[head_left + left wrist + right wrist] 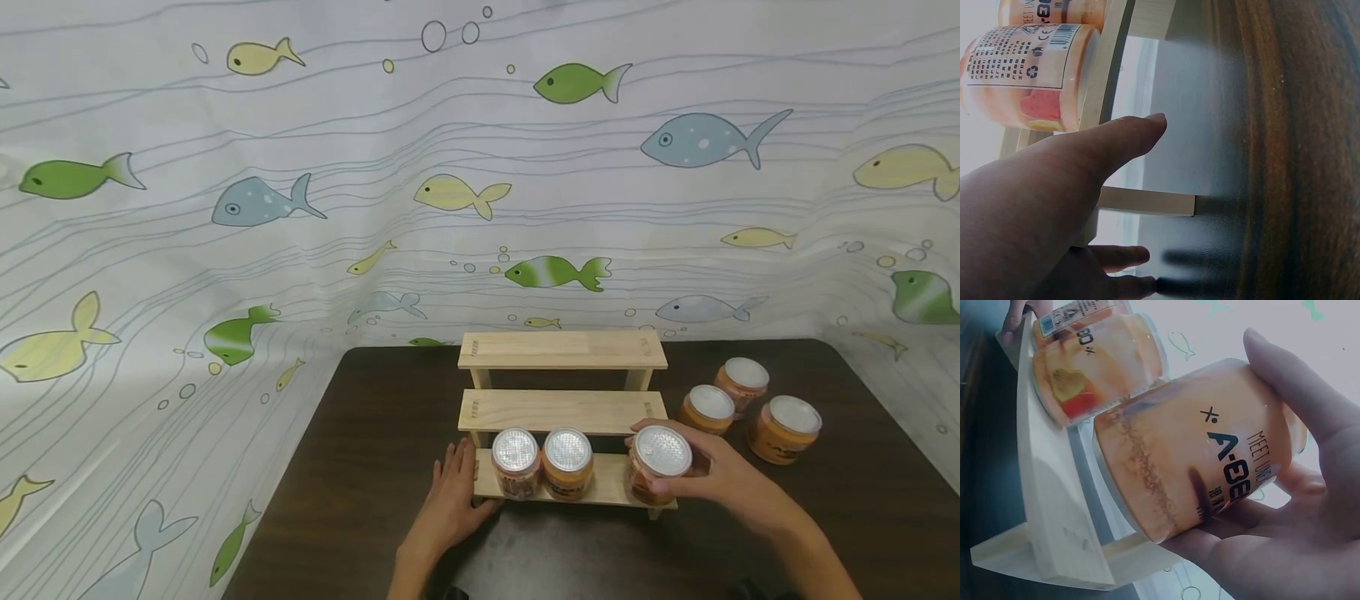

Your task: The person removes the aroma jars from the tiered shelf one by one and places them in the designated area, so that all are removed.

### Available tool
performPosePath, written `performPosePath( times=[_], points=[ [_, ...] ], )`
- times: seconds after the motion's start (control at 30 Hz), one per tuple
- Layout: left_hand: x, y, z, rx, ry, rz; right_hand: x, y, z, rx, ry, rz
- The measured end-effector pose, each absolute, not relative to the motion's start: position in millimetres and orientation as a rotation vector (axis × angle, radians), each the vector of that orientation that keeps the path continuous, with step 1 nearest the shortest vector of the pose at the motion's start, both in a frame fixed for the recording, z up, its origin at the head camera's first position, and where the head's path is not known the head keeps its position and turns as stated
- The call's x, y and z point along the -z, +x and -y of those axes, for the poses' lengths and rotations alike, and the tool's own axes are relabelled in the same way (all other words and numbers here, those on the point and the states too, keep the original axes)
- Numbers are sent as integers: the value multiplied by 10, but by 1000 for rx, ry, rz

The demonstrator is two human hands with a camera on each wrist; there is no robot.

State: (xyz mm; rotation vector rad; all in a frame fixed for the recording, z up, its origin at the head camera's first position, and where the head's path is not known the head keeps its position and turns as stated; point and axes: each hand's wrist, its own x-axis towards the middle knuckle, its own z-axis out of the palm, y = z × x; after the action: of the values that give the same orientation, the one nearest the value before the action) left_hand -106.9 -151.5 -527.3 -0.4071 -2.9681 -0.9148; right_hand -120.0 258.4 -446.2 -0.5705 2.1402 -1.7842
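My right hand (pixel 705 467) grips an orange-labelled jar with a silvery top (pixel 663 451) at the right end of the lowest shelf of a light wooden three-step rack (pixel 562 410). In the right wrist view, the thumb and fingers wrap round this jar (pixel 1191 456); its base looks close to the board, but contact is unclear. Two similar jars, one (pixel 516 463) beside another (pixel 567 463), stand on the left half of that shelf. My left hand (pixel 450 504) rests against the rack's left end, fingers extended, thumb along the front edge (pixel 1129 137).
Right of the rack, three more jars stand on the dark wooden table (pixel 337 467): one at the back (pixel 742 385), one nearer the rack (pixel 708 408) and one farther right (pixel 785 429). A fish-patterned sheet (pixel 465 125) hangs behind and at the sides.
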Motion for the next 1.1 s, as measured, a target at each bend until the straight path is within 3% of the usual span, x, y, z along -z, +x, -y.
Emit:
performPosePath(
  times=[0.27,0.73,0.97,1.1],
  points=[
    [5071,-1013,1461,899,-385,3003,4412,-1192,-2736,1777,-630,-2163],
    [5582,-1163,1594,849,-431,2915,4377,-1194,-3045,1781,-686,-2225],
    [5566,-1162,1576,874,-388,2923,4395,-1210,-3169,1800,-711,-2158],
    [5614,-1173,1581,863,-379,2927,4483,-1257,-3268,1752,-578,-2251]
  ],
)
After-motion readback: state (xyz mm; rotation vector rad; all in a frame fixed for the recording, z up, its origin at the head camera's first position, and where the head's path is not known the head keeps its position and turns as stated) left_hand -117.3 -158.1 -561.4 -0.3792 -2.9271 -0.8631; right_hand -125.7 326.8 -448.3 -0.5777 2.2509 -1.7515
